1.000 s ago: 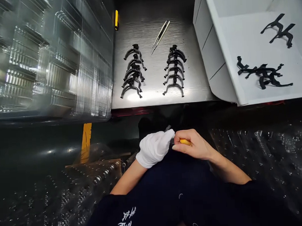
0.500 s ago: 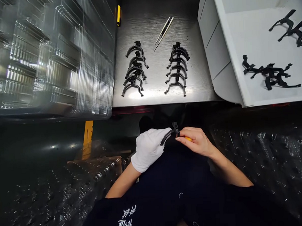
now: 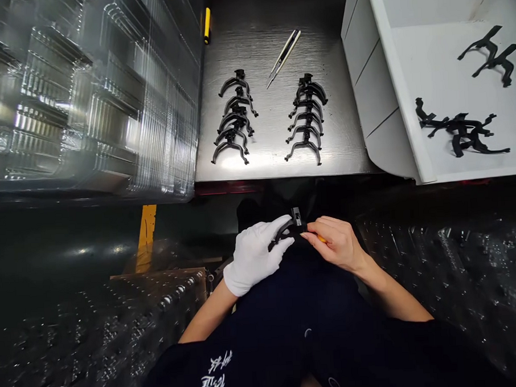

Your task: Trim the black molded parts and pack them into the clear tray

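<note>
On the near side of the brushed-metal surface (image 3: 269,153), head view: the white-gloved left hand (image 3: 253,255) holds a curved, black, plastic-looking bracket (image 3: 296,217), finger and thumb newly parted wider around it; its blocky end, now paler-faced, seems re-angled for work. The bare right hand (image 3: 337,242) pinches a yellow handle (image 3: 322,239).

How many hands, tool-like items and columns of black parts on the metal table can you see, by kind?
Hands: 2 (gloved left hand, bare right hand)
Tool-like items: 3 (yellow item and white tool on the metal table; yellow-orange item, mostly hidden, in the right hand)
Columns of black parts: 2 (left column, right column)
Total: 7
</note>
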{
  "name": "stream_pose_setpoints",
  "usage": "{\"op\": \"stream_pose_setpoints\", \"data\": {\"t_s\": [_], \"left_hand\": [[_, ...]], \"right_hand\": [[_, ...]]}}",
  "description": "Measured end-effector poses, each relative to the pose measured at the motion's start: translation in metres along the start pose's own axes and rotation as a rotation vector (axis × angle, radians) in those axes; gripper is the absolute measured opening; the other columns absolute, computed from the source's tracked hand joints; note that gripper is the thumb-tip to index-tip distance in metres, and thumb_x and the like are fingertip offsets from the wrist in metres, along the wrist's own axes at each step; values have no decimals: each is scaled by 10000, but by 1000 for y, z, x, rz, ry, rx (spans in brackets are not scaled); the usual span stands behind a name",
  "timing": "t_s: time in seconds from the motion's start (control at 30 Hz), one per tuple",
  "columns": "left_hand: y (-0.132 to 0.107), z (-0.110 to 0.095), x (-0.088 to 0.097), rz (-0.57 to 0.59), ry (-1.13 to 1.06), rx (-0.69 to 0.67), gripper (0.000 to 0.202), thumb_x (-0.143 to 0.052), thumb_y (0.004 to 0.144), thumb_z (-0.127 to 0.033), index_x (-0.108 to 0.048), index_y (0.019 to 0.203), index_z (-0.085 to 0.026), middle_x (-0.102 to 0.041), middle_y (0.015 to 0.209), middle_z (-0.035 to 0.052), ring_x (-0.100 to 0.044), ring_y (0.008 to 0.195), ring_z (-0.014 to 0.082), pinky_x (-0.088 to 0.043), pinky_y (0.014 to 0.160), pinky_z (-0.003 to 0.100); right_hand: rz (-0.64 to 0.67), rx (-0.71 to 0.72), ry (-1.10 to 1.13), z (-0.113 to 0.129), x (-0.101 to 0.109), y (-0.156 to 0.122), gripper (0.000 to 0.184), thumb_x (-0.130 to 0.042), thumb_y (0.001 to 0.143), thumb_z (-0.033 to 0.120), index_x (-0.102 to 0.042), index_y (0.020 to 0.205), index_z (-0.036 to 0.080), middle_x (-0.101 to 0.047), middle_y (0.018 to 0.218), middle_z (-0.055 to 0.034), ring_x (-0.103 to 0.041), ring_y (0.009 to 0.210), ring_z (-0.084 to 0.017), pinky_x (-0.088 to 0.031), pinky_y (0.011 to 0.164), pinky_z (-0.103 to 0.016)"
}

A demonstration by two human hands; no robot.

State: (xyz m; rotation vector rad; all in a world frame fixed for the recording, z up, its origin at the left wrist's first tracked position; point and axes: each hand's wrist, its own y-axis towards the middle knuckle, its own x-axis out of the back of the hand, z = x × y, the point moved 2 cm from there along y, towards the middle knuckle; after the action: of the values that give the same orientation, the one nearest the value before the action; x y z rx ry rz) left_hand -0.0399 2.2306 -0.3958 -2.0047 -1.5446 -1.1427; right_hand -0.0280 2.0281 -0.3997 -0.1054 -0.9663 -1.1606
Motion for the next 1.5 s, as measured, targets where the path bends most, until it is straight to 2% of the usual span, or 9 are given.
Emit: {"op": "stream_pose_setpoints", "data": {"t_s": [0.37,0.47,0.57,0.7,0.8,0.9,1.07,1.3,1.5], "left_hand": [[4,4,-4,144,-534,294,278,-544,989,-338,-703,1172,-203,-756,819,-1,-649,632,118,-533,666,243],[5,6,-7,125,-635,311,291,-542,984,-391,-740,976,-179,-689,690,-6,-596,572,111,-506,598,232],[6,8,-9,174,-786,406,357,-544,979,-438,-739,863,-163,-608,600,-11,-528,515,100,-474,534,222],[4,6,-9,312,-1021,506,374,-596,956,-382,-685,1208,-121,-745,861,81,-639,624,137,-545,589,255],[6,5,-4,239,-764,365,385,-570,973,-315,-621,1325,-167,-769,1037,92,-704,742,157,-581,711,289],[22,4,16,-19,-222,115,274,-501,1008,-303,-723,1137,-206,-785,973,57,-725,812,173,-564,795,296],[101,19,74,-362,319,99,307,-484,1018,-324,-728,1177,-225,-757,1096,64,-695,989,219,-518,855,314],[227,68,104,-246,481,438,309,-503,946,-277,-774,1050,-170,-717,1092,170,-643,1026,328,-492,834,406],[233,64,105,-175,482,490,329,-569,905,-355,-753,1040,-117,-705,1046,212,-651,1037,414,-522,847,534]], "right_hand": [[-12,-4,-73,7,4,-6,203,-572,985,210,-632,796,165,-551,599,3,-455,534,-129,-372,539,-273],[-7,-22,-47,7,4,-6,205,-573,978,216,-632,787,170,-561,600,-5,-463,533,-131,-373,544,-274],[77,-169,110,2,2,-6,262,-571,981,287,-612,745,181,-546,591,4,-458,522,-118,-371,531,-261],[207,-469,385,-6,-1,-7,375,-584,967,412,-568,669,184,-472,547,42,-407,483,-89,-320,470,-232],[179,-442,382,-2,2,-1,381,-594,968,389,-560,650,182,-470,539,43,-421,481,-88,-335,470,-227],[63,-202,258,10,8,13,258,-597,981,326,-637,778,172,-567,617,12,-525,538,-110,-431,541,-232],[-49,7,159,24,17,36,228,-589,1001,306,-642,1160,152,-559,628,22,-539,518,-117,-466,521,-233],[-14,157,110,43,42,36,121,-588,967,141,-654,1062,178,-653,681,-13,-532,523,-125,-438,498,-265],[-242,0,-332,18,138,32,114,-643,947,145,-701,985,235,-731,779,-37,-630,632,-159,-496,610,-302]]}}
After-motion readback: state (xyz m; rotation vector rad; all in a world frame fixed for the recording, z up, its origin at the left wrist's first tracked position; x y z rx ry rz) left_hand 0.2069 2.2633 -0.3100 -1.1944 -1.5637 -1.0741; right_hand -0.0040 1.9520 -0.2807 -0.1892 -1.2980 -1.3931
